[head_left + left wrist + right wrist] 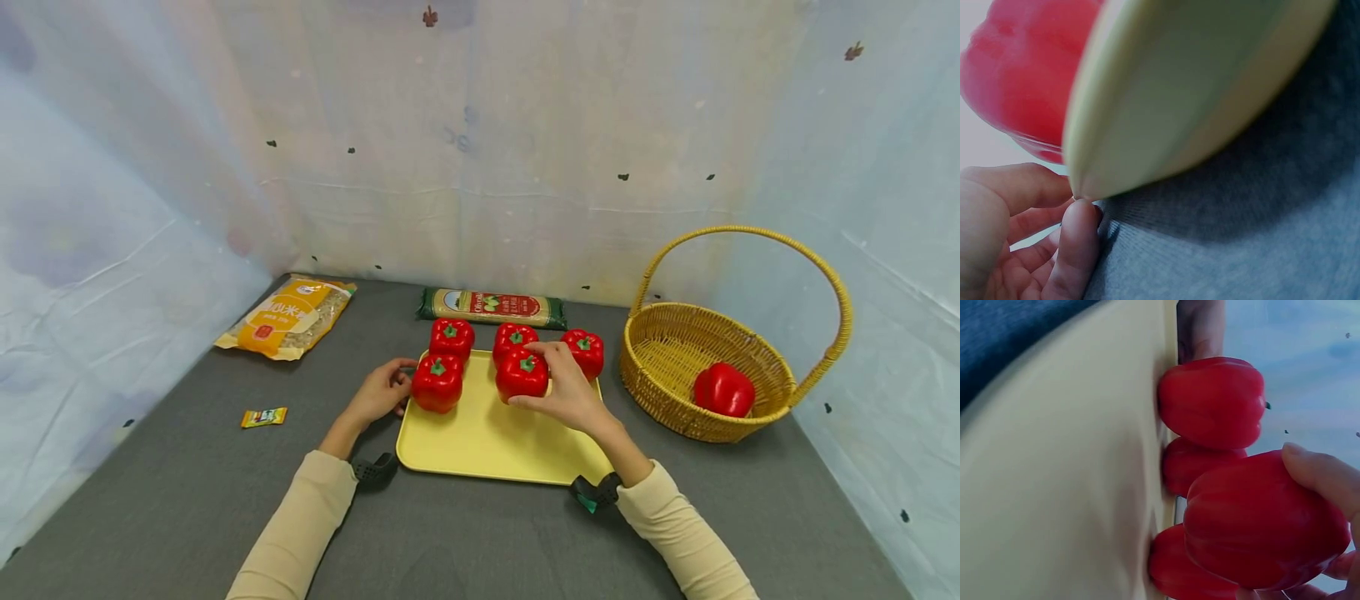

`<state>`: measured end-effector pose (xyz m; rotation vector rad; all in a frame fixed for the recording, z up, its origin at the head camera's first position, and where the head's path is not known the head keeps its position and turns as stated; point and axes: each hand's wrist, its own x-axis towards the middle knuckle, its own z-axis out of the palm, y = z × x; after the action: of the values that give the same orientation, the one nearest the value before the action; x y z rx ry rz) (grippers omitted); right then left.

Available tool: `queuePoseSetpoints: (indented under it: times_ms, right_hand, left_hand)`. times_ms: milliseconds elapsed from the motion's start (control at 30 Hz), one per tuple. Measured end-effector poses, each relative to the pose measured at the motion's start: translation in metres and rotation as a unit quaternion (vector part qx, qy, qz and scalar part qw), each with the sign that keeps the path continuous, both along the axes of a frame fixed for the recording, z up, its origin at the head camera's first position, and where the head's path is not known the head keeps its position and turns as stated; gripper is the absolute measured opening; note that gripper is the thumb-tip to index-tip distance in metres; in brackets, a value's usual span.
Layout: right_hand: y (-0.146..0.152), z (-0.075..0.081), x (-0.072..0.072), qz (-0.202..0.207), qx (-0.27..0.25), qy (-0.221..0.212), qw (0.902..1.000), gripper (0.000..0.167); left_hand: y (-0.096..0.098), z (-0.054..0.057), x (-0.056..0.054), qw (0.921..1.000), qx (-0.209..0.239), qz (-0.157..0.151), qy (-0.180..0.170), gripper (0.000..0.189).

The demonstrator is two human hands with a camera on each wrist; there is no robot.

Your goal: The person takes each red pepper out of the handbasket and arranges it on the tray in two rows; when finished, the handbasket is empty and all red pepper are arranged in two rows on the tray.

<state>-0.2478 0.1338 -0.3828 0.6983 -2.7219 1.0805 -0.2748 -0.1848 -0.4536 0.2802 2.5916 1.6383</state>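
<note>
My right hand point(566, 392) holds a red bell pepper point(522, 375) with a green stem, thumb and fingers on opposite sides. In the right wrist view this bell pepper point(1260, 525) appears raised off the yellow tray point(480, 442). At the tray's left edge, my left hand point(381, 390) pinches the rim between thumb and finger, as the left wrist view shows at the tray's rim point(1094, 94). Beside that hand stands another bell pepper point(437, 385). Along the tray's back are a left pepper point(452, 337), a middle pepper point(510, 337) and a right pepper point(583, 353).
To the right stands a wicker basket point(652, 400) with a tall handle and one bell pepper point(724, 390) inside. Behind the tray lies a green-ended pasta packet point(491, 307). A grain bag point(288, 318) and a small yellow wrapper point(264, 417) lie to the left.
</note>
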Motion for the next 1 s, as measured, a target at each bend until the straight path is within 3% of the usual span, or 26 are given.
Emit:
queuePoseSetpoints:
  times_ms: [67, 233, 300, 1000]
  right_hand:
    - [-0.001, -0.003, 0.000, -0.002, 0.002, -0.001, 1.0000, 0.081]
    - [-0.005, -0.012, -0.004, 0.002, 0.009, 0.020, 0.9998, 0.080]
    - [-0.007, -0.015, -0.005, 0.003, 0.013, 0.025, 0.9996, 0.079]
    - [-0.013, -0.027, -0.004, 0.012, 0.005, 0.025, 0.9996, 0.078]
  left_hand:
    - [0.002, 0.007, 0.005, 1.0000, -0.004, -0.004, 0.003, 0.037]
    - [0.002, 0.005, 0.003, 1.0000, -0.008, -0.002, 0.003, 0.038]
    - [0.000, -0.003, -0.003, 1.0000, -0.007, 0.001, 0.001, 0.037]
    - [-0.001, -0.002, -0.002, 1.0000, -0.006, 0.002, -0.004, 0.038]
